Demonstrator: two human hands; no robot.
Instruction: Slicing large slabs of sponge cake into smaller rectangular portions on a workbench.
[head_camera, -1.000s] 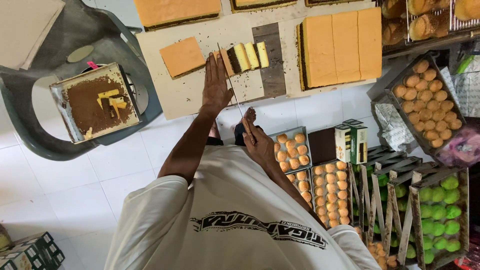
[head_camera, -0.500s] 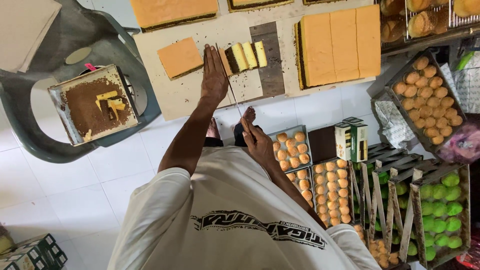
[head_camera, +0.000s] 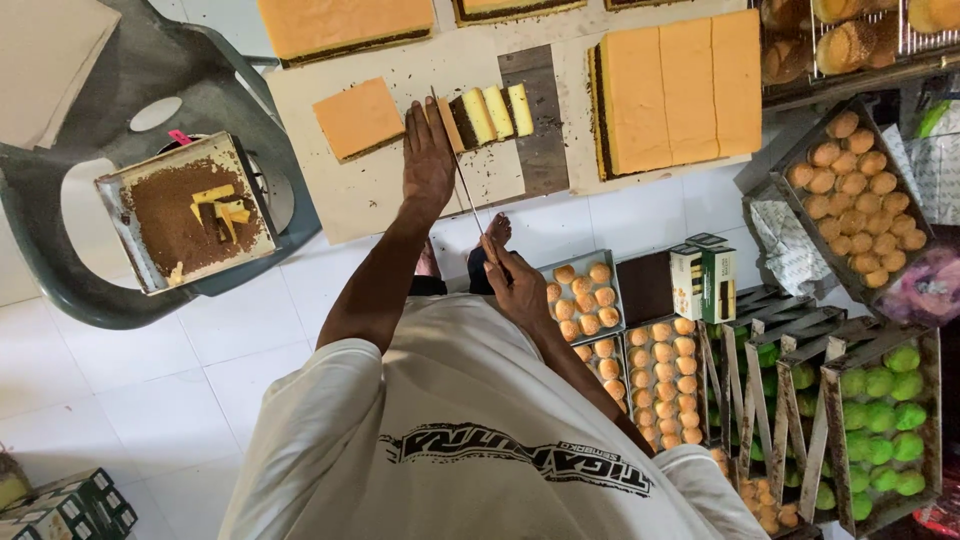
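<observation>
My left hand (head_camera: 428, 150) lies flat, fingers together, on the paper-covered board (head_camera: 380, 205), pressing on a dark-based cake piece beside the cut yellow slices (head_camera: 492, 112). My right hand (head_camera: 515, 280) is closed on the handle of a long thin knife (head_camera: 462, 180). Its blade runs along the right side of my left hand toward the slices. A square orange cake piece (head_camera: 358, 117) lies just left of my left hand.
A large orange cake slab (head_camera: 680, 85) sits right of the board, another cake (head_camera: 345, 25) at the top. A crumb-filled tin (head_camera: 190, 210) rests on a grey plastic chair (head_camera: 60, 270). Trays of golden buns (head_camera: 865, 195), green buns (head_camera: 885, 420) and small boxes (head_camera: 703, 280) crowd the floor on the right.
My left hand has slid slightly farther up the board over the cake. The right hand and knife have stayed almost in place.
</observation>
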